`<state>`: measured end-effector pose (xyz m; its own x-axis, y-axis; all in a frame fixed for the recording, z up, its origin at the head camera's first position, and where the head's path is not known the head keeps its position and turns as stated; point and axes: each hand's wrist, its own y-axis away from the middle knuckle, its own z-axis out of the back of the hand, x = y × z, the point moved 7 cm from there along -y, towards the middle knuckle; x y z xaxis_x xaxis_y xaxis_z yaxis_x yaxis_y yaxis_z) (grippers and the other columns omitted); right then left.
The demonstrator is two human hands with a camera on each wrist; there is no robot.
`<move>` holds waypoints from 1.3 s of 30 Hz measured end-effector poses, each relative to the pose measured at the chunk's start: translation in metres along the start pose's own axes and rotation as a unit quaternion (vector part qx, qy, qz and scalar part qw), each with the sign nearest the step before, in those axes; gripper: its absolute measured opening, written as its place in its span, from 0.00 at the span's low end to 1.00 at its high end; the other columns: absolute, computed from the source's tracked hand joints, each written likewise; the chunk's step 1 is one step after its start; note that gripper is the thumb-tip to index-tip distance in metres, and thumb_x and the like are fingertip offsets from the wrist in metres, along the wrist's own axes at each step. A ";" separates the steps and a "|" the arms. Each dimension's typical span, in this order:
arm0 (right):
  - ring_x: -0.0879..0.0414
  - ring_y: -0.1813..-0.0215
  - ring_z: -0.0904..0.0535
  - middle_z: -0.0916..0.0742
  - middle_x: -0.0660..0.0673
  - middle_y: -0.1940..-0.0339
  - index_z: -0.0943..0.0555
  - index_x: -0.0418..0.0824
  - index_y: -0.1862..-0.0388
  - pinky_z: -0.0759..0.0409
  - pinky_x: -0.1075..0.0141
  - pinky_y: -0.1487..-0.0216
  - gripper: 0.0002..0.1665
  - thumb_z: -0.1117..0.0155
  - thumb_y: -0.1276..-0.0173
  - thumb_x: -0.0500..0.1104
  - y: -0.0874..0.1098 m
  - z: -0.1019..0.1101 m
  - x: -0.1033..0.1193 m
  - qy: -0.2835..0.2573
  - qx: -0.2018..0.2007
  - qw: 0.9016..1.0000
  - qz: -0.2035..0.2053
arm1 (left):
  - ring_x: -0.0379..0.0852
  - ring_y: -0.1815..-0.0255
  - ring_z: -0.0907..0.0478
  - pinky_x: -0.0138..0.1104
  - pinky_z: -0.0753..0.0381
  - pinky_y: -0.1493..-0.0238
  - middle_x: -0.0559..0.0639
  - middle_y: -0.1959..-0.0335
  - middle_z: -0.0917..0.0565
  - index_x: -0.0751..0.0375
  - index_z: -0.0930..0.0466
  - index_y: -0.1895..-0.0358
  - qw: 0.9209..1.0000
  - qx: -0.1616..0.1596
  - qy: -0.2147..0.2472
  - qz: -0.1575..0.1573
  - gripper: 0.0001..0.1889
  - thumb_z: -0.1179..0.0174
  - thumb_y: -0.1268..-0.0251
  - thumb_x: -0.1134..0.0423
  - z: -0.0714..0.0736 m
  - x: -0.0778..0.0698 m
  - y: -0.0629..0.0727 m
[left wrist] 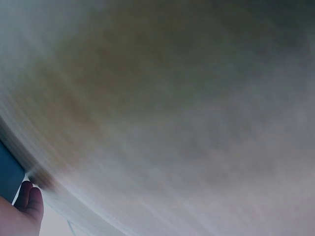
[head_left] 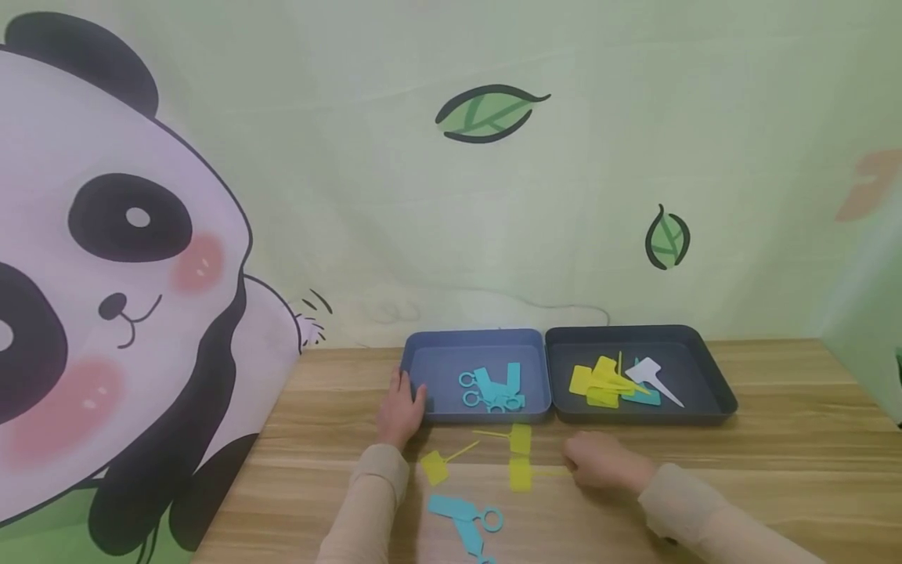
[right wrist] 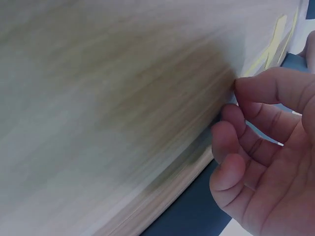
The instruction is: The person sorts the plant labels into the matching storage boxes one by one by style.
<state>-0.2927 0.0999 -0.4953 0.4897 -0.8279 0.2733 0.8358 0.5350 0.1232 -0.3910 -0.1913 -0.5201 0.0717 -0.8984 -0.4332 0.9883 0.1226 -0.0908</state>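
My left hand (head_left: 402,409) rests at the front left corner of the blue tray (head_left: 416,352), fingers along its left side and thumb near the front. In the left wrist view its fingertips (left wrist: 34,199) show beside the tray wall. On the table, my right hand (head_left: 606,460) pinches the thin stem of a yellow plant label (head_left: 520,474) between thumb and forefinger. In the right wrist view the other fingers (right wrist: 229,172) are curled loosely. Two more yellow labels (head_left: 435,468) and two overlapping turquoise ring tags (head_left: 451,507) lie nearby.
Several turquoise ring tags (head_left: 482,384) lie in the blue tray. A dark tray (head_left: 705,384) stands right beside it, holding several yellow labels (head_left: 602,393), a white label (head_left: 644,368) and turquoise pieces (head_left: 643,394). A wall sheet with a panda (head_left: 127,313) hangs behind the wooden table (head_left: 789,462).
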 end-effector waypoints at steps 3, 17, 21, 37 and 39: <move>0.58 0.81 0.37 0.29 0.53 0.87 0.31 0.45 0.89 0.37 0.66 0.79 0.12 0.43 0.56 0.31 -0.002 -0.002 0.004 0.027 0.009 1.000 -0.001 | 0.60 0.37 0.38 0.49 0.35 0.42 0.56 0.30 0.51 0.66 0.46 0.34 1.000 0.000 0.001 0.001 0.33 0.63 0.35 0.45 0.000 0.000 0.000; 0.56 0.78 0.33 0.26 0.52 0.85 0.30 0.45 0.88 0.32 0.64 0.75 0.10 0.41 0.57 0.33 -0.006 -0.007 0.020 0.126 -0.012 0.990 0.054 | 0.61 0.37 0.39 0.50 0.37 0.41 0.56 0.30 0.51 0.66 0.46 0.34 1.000 0.005 0.001 0.006 0.33 0.62 0.35 0.45 0.001 -0.001 0.001; 0.58 0.79 0.35 0.27 0.53 0.84 0.30 0.46 0.87 0.34 0.65 0.77 0.10 0.41 0.58 0.33 -0.003 -0.006 0.019 0.101 -0.022 0.992 0.068 | 0.61 0.37 0.39 0.50 0.38 0.41 0.56 0.30 0.51 0.65 0.46 0.34 1.000 0.005 0.005 0.007 0.33 0.62 0.35 0.46 0.001 -0.002 0.002; 0.57 0.64 0.35 0.26 0.53 0.73 0.22 0.46 0.85 0.34 0.61 0.63 0.08 0.40 0.49 0.39 0.001 -0.007 0.038 0.124 -0.041 0.979 0.155 | 0.61 0.38 0.38 0.49 0.36 0.42 0.57 0.30 0.49 0.67 0.45 0.35 1.000 -0.007 0.010 0.000 0.32 0.61 0.35 0.46 0.003 -0.001 0.003; 0.57 0.66 0.36 0.27 0.53 0.75 0.24 0.47 0.88 0.36 0.62 0.64 0.08 0.39 0.53 0.37 0.001 -0.007 0.040 0.130 -0.045 0.978 0.159 | 0.60 0.38 0.38 0.49 0.36 0.42 0.57 0.30 0.49 0.67 0.45 0.35 1.000 -0.007 0.007 0.000 0.32 0.61 0.35 0.46 0.003 -0.001 0.003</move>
<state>-0.2705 0.0660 -0.4907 0.7646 -0.6438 0.0318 0.6444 0.7645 -0.0164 -0.3876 -0.1914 -0.5175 0.0703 -0.8921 -0.4464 0.9863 0.1291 -0.1025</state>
